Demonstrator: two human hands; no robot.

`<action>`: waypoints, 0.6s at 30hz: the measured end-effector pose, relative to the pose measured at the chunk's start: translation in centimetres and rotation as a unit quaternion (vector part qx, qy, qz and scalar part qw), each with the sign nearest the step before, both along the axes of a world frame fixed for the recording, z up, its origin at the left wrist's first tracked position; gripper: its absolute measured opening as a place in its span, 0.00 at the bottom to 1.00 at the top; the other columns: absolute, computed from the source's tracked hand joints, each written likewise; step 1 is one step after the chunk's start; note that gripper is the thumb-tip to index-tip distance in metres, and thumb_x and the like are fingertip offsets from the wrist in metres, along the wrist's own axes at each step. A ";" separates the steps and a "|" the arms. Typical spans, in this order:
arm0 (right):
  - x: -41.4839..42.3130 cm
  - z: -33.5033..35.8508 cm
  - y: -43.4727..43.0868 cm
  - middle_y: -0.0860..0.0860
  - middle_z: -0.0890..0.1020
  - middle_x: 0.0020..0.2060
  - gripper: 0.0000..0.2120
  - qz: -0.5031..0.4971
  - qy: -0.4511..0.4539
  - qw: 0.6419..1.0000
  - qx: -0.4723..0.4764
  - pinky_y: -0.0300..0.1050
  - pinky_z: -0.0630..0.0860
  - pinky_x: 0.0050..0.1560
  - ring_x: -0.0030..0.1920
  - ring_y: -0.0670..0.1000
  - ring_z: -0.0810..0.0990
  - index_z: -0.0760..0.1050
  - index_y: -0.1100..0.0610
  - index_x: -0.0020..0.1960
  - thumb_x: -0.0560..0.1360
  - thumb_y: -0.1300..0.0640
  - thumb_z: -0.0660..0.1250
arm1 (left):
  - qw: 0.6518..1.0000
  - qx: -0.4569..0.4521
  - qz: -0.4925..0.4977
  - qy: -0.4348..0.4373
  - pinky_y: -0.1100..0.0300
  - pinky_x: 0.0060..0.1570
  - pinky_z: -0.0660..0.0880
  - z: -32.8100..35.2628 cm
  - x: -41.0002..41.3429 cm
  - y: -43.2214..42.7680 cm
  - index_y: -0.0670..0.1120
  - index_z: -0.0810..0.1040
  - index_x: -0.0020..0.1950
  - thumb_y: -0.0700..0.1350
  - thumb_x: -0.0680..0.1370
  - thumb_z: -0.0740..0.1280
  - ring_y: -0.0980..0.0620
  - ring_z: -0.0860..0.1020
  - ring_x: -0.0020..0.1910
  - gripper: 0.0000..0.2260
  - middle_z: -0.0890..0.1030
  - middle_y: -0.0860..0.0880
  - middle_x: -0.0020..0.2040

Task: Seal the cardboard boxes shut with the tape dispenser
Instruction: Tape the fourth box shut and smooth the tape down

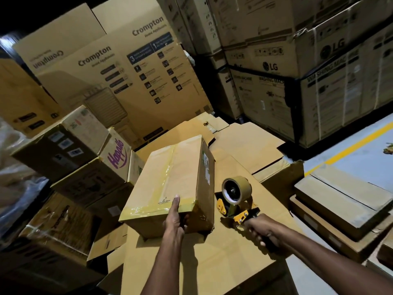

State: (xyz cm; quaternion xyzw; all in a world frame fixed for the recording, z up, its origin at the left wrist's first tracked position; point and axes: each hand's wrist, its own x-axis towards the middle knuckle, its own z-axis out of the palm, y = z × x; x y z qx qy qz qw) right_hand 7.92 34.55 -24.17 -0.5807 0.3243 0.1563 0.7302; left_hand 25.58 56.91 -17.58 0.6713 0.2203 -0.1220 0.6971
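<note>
A closed cardboard box with shiny tape strips along its top seam and near edge is tilted up over a flat cardboard sheet. My left hand grips its near edge, thumb on top and fingers underneath. Just right of the box, my right hand holds the handle of a yellow-and-black tape dispenser carrying a brown tape roll. The dispenser is apart from the box, close to its right side.
Stacked small boxes stand to the left, tall Crompton cartons behind, LG cartons at the back right. Flattened cardboard lies beyond the box. More flat boxes sit on the right, beside a grey floor with a yellow line.
</note>
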 end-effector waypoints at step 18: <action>5.3 -1.2 1.4 0.60 0.84 0.53 0.21 0.005 0.054 0.995 0.084 0.56 0.83 0.56 0.55 0.59 0.85 0.72 0.60 0.62 0.78 0.47 0.73 | 1.000 0.011 -0.028 -0.004 0.60 0.26 0.69 0.1 0.0 0.3 0.39 0.77 0.61 0.68 0.56 0.81 0.49 0.73 0.32 0.45 0.81 0.42 0.44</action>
